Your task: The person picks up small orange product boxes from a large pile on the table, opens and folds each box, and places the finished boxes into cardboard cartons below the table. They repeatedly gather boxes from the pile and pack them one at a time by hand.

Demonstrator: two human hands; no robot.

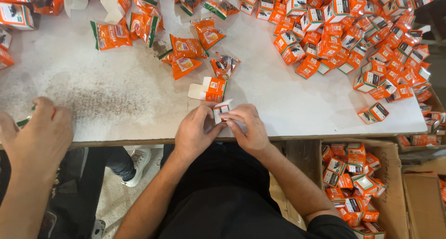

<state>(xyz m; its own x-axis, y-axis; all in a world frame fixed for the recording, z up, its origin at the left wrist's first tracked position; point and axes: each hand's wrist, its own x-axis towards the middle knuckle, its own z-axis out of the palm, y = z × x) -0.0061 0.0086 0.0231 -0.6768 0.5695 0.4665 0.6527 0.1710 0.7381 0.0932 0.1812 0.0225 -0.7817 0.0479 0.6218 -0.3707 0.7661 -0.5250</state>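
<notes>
At the near edge of the white table (116,104), the left hand (195,132) and right hand (248,127) pinch one small orange box (221,110). Just beyond lies an open box (209,89); a co-worker's hand (37,137) rests far left.

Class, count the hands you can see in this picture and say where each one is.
3: the left hand and right hand meet on a small box at the table edge; another person's hand rests far left.

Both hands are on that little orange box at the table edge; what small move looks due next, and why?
Probably tucking the flap shut: the left hand and right hand pinch the small box with its white flap raised, unlike the closed boxes piled nearby.
</notes>
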